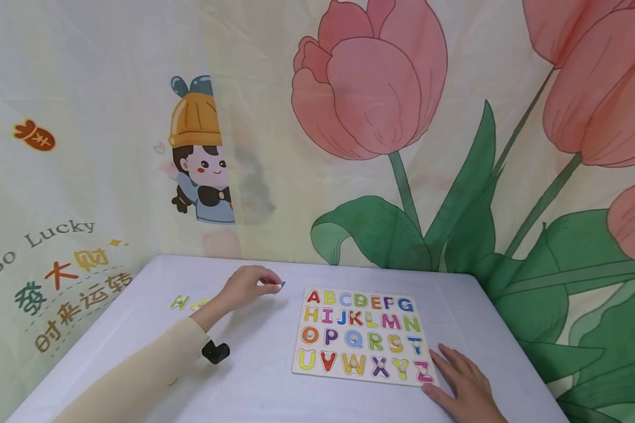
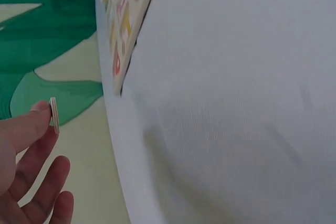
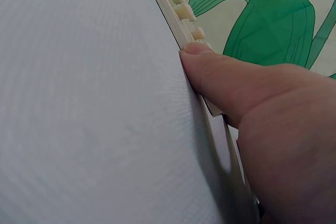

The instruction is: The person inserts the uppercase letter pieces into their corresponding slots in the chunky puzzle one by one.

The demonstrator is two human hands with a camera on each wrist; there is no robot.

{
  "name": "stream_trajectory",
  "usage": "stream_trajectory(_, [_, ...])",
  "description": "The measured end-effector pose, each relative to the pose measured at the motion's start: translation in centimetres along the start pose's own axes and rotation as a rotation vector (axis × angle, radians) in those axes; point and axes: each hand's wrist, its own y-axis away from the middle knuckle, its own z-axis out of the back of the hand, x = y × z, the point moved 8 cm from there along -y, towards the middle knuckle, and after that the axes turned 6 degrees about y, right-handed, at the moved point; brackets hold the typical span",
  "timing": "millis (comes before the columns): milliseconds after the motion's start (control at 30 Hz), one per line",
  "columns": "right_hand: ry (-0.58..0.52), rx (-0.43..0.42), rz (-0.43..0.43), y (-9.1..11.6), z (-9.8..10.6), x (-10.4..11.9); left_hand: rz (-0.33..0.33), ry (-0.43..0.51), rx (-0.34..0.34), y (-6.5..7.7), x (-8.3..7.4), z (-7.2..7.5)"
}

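My left hand (image 1: 254,286) is raised over the far middle of the table, left of the alphabet puzzle board (image 1: 338,373). Between thumb and forefinger it pinches a small flat puzzle piece (image 2: 54,115), seen edge-on in the left wrist view, with a bit of blue in the head view. The other fingers are loosely bent beneath. My right hand (image 1: 463,382) rests at the board's near right corner. Its thumb (image 3: 205,66) lies against the near edge, while the fingers stretch along the right side. Colourful letters A to Z fill the board, several with small knobs.
A yellow-green letter N (image 1: 180,302) lies on the white table (image 1: 264,388) at the left, beside another letter (image 1: 198,304) partly hidden by the left arm. A small yellow piece (image 1: 173,381) shows next to the sleeve. Behind the table hangs a tulip-patterned curtain (image 1: 275,147).
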Motion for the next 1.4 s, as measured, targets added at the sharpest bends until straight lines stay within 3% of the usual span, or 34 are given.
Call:
stream_trajectory(267, [0.012, -0.013, 0.007, 0.1, 0.0, 0.1, 0.023, 0.003, -0.037, -0.1, -4.1, -4.1])
stream_trajectory(567, [0.014, 0.010, 0.004, 0.1, 0.0, 0.0, 0.049, 0.055, -0.014, -0.2, -7.1, -8.0])
stream_trajectory(1000, [0.019, 0.019, -0.004, 0.2, 0.0, 0.0, 0.085, 0.147, 0.058, -1.7, -8.0, -13.4])
stream_trajectory(1400, [0.013, 0.030, -0.003, 0.1, 0.3, 0.4, 0.092, 0.141, 0.035, -2.4, -8.0, -14.4])
